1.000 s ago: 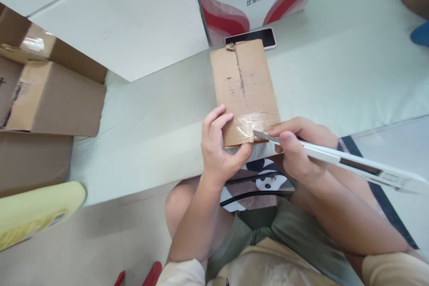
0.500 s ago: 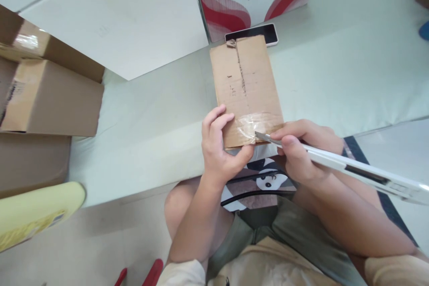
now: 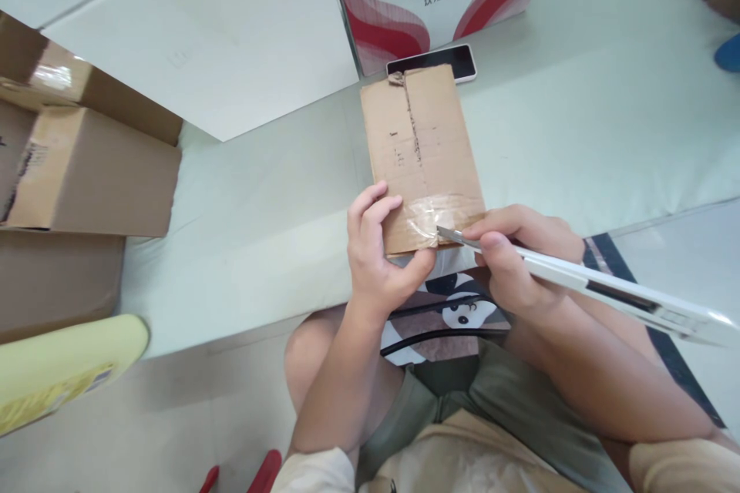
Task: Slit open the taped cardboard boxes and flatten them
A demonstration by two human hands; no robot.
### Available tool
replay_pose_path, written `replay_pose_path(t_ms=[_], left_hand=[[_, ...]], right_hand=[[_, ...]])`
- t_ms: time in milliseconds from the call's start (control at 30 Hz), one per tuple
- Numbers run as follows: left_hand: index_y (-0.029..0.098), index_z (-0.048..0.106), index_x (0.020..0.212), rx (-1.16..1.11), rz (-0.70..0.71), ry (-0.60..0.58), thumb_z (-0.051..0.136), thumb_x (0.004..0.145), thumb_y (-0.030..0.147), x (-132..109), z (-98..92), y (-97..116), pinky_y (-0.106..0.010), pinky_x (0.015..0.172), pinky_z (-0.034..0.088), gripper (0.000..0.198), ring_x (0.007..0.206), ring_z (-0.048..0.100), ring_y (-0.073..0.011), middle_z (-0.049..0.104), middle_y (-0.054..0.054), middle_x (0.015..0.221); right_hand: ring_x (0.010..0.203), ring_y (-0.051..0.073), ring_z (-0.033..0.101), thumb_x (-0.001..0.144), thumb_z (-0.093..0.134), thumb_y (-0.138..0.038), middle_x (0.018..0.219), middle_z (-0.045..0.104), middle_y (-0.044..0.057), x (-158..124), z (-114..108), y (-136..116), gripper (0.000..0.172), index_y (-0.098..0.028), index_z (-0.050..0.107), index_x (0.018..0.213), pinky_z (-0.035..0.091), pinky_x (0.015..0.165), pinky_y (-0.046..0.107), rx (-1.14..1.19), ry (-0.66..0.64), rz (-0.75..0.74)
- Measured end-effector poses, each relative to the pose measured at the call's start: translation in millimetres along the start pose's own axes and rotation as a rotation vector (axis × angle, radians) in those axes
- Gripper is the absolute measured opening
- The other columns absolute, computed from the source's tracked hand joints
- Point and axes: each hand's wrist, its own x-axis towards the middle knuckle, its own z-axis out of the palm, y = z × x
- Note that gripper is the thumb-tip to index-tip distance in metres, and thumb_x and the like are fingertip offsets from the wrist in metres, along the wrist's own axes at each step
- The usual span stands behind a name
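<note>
A flat brown cardboard box point(image 3: 433, 131) lies at the near edge of the table, with a torn seam down its middle and clear tape point(image 3: 425, 219) across its near end. My left hand point(image 3: 378, 254) grips the box's near left corner, thumb along the near edge and fingers on the top and side. In my right hand point(image 3: 523, 258) is a white utility knife point(image 3: 613, 293), pinched between thumb and fingers close to the blade. The blade's tip rests at the tape near the box's near edge. The knife's handle extends to the right above my forearm.
A phone point(image 3: 465, 62) lies behind the box, partly covered by it. Farther back stands a white and red carton point(image 3: 387, 8), beside a large white panel point(image 3: 202, 38). Cardboard boxes point(image 3: 116, 169) are stacked at left, above a yellow rounded object point(image 3: 75, 362). The pale green cloth point(image 3: 260, 223) covers the table.
The view has shifted slightly. Both hands keep their holds on the box and the utility knife, and the blade stays at the tape with hardly any movement.
</note>
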Motion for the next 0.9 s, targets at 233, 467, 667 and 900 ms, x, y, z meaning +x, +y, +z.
replay_pose_path(t_ms=[233, 467, 667, 900], left_hand=[[0.023, 0.050, 0.125, 0.039, -0.006, -0.024, 0.067, 0.082, 0.040, -0.6, -1.0, -0.7, -0.052, 0.108, 0.046, 0.049, 0.131, 0.054, -0.0322, 0.054, -0.015, 0.138], [0.023, 0.050, 0.126, 0.068, 0.009, -0.024, 0.065, 0.084, 0.043, -0.1, -0.4, -1.2, -0.052, 0.108, 0.048, 0.048, 0.130, 0.055, -0.0311, 0.054, -0.015, 0.137], [0.022, 0.051, 0.125, 0.030, 0.023, -0.006, 0.066, 0.084, 0.040, 0.6, 0.0, -1.9, -0.051, 0.108, 0.047, 0.047, 0.131, 0.054, -0.0310, 0.053, -0.015, 0.136], [0.022, 0.051, 0.125, 0.035, 0.013, -0.012, 0.067, 0.083, 0.040, 0.4, 0.0, -1.8, -0.051, 0.108, 0.047, 0.048, 0.131, 0.055, -0.0308, 0.054, -0.015, 0.136]], right_hand=[[0.046, 0.013, 0.058, 0.095, 0.061, -0.038, 0.061, 0.069, -0.001, 0.1, 0.4, 0.1, 0.024, -0.025, 0.071, 0.077, 0.043, 0.043, 0.026, -0.012, 0.010, 0.011], [0.046, 0.013, 0.059, 0.095, 0.060, -0.040, 0.062, 0.070, 0.000, -0.5, 1.0, 0.5, 0.026, -0.025, 0.071, 0.077, 0.044, 0.043, 0.027, -0.023, 0.016, 0.008], [0.045, 0.012, 0.058, 0.095, 0.061, -0.035, 0.062, 0.069, -0.001, 0.0, 0.6, 0.9, 0.021, -0.025, 0.070, 0.079, 0.043, 0.043, 0.026, -0.002, 0.005, -0.016], [0.045, 0.012, 0.057, 0.094, 0.061, -0.033, 0.062, 0.069, -0.002, 0.2, 1.2, 0.5, 0.018, -0.025, 0.070, 0.080, 0.042, 0.043, 0.026, 0.011, 0.009, -0.022]])
